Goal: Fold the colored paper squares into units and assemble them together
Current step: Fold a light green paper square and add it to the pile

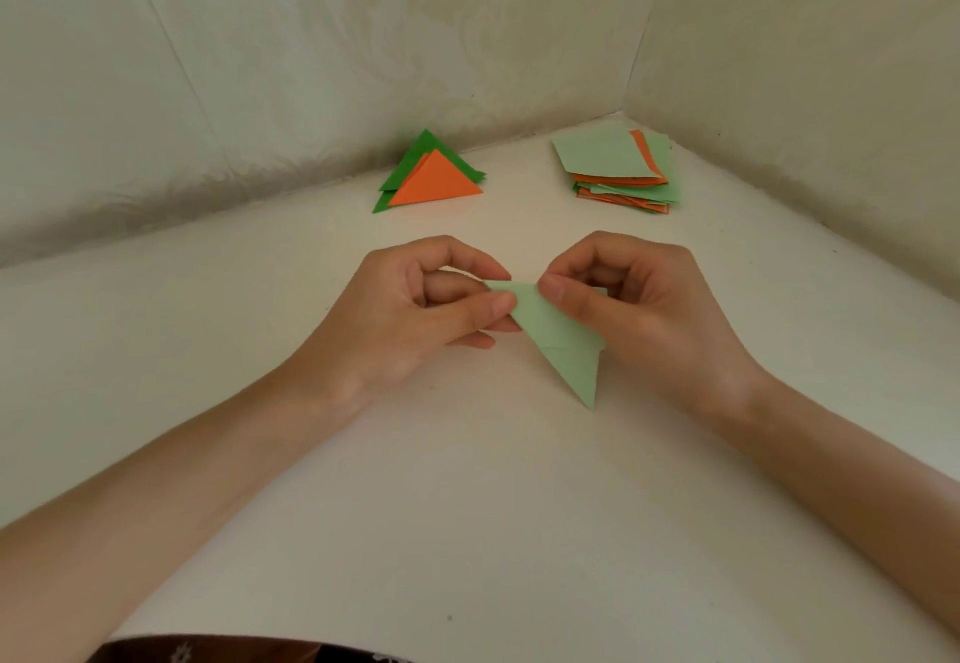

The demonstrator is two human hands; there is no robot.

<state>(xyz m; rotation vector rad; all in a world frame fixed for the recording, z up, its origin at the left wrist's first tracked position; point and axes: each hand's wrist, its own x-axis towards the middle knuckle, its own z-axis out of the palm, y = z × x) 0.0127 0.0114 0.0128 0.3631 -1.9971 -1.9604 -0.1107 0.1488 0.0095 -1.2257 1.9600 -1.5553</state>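
— White surface (pixel 467 506), papered corner. Which step?
— Folding: both hands, left (pixel 415 314) and right (pixel 639 304), pinch a pale green unit (pixel 563 345), well short of the paper stack (pixel 621 171). Next, probably a firm crease.

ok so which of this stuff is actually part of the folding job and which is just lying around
Part of the job:
- light green folded paper, pinched by left hand and right hand
- pile of folded orange and green triangles
- stack of light green and orange paper squares

Just there:
- patterned wall covering
- dark patterned fabric at the near edge
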